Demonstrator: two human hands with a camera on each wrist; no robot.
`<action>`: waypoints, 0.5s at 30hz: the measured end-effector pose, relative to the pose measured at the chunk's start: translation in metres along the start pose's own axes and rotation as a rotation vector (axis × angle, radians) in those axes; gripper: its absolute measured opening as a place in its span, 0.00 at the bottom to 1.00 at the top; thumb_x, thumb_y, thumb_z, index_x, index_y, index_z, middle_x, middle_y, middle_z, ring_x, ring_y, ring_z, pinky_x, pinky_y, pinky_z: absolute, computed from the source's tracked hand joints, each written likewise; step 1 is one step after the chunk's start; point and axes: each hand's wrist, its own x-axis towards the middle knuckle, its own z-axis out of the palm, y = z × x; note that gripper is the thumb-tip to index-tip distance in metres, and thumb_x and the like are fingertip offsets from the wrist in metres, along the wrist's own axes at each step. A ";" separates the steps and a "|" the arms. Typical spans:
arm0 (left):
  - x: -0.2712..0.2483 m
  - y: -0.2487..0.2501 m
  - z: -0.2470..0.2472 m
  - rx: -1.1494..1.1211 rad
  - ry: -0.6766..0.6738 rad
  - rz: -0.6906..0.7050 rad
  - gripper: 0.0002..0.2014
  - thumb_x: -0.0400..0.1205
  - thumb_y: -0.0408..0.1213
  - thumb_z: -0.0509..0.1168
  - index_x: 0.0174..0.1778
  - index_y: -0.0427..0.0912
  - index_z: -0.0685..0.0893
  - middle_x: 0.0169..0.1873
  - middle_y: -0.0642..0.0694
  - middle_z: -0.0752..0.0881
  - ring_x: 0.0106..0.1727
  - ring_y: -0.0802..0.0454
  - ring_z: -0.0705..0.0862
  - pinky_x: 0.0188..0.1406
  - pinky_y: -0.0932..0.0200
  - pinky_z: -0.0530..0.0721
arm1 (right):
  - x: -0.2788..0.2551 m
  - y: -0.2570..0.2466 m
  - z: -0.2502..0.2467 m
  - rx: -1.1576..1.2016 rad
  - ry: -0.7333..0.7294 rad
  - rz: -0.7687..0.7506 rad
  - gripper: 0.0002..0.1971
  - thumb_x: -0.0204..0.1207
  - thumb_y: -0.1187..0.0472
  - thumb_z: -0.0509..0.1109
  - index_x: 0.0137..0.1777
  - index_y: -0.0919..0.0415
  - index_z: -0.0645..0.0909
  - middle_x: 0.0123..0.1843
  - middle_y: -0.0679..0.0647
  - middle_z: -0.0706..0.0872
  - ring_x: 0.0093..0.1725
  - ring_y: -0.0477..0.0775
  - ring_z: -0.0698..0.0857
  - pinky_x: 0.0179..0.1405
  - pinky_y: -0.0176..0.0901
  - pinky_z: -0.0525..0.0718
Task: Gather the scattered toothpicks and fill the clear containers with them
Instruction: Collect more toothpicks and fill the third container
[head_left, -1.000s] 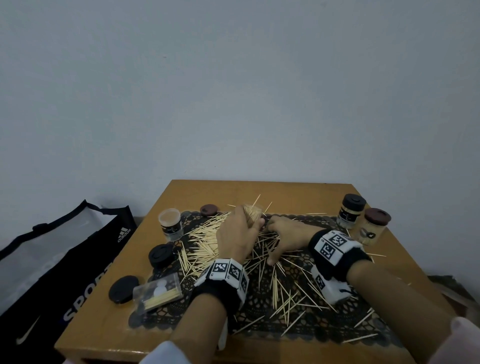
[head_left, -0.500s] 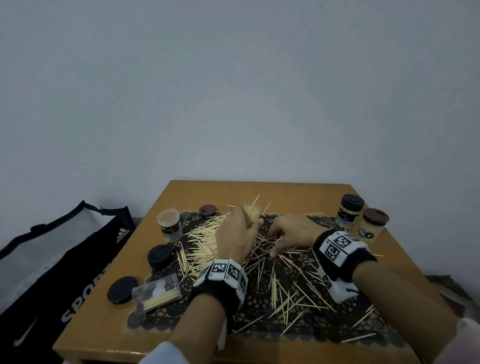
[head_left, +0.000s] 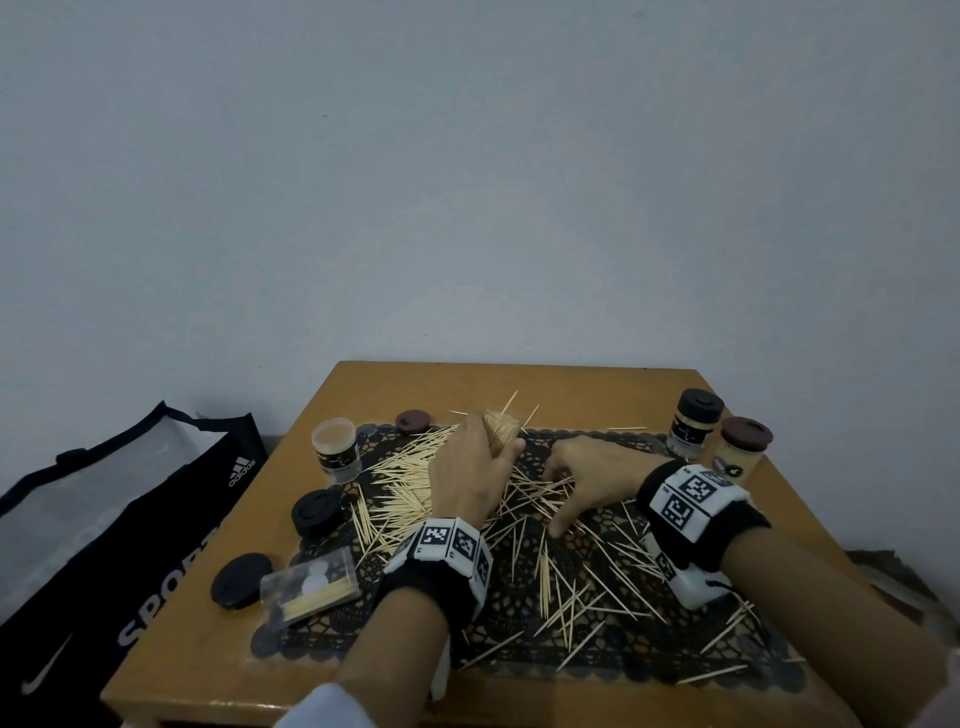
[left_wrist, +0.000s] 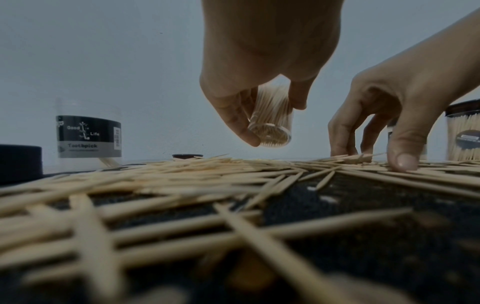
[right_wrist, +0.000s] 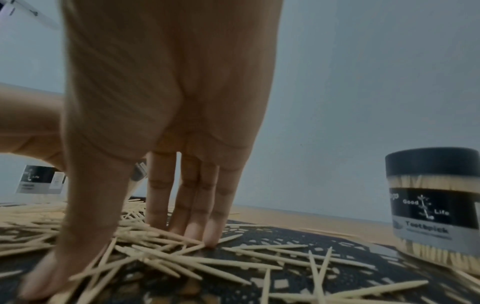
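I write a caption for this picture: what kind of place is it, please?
Probably a plain room in a home: a small wooden table against a bare wall, a black lace mat on it, a sports bag beside it.

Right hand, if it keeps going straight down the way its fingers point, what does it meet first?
The right hand would press into the loose toothpicks its fingertips already touch, with the black lace mat directly beneath them.

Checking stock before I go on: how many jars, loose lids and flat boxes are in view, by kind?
Capped jars: 2
Open jar: 1
Held jar: 1
Loose lids: 3
Flat box: 1
Total: 8
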 end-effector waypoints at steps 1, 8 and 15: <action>0.000 0.000 0.000 0.000 0.002 0.001 0.25 0.82 0.58 0.64 0.65 0.42 0.75 0.54 0.46 0.84 0.54 0.47 0.82 0.50 0.54 0.78 | -0.001 -0.001 0.001 -0.021 0.002 -0.003 0.35 0.61 0.39 0.81 0.64 0.60 0.81 0.57 0.50 0.81 0.53 0.47 0.77 0.45 0.38 0.72; 0.000 0.000 -0.001 0.005 -0.006 -0.001 0.26 0.81 0.59 0.64 0.65 0.42 0.75 0.53 0.46 0.85 0.53 0.46 0.83 0.49 0.53 0.80 | -0.004 -0.005 -0.002 -0.005 0.027 -0.053 0.16 0.68 0.55 0.81 0.54 0.60 0.88 0.42 0.45 0.86 0.35 0.37 0.76 0.32 0.25 0.67; -0.001 0.001 -0.003 0.016 -0.019 -0.003 0.26 0.81 0.60 0.63 0.63 0.41 0.75 0.51 0.46 0.83 0.48 0.49 0.79 0.45 0.56 0.76 | -0.012 -0.014 0.000 -0.136 0.148 -0.045 0.08 0.73 0.57 0.73 0.51 0.53 0.88 0.44 0.44 0.88 0.39 0.41 0.77 0.30 0.30 0.67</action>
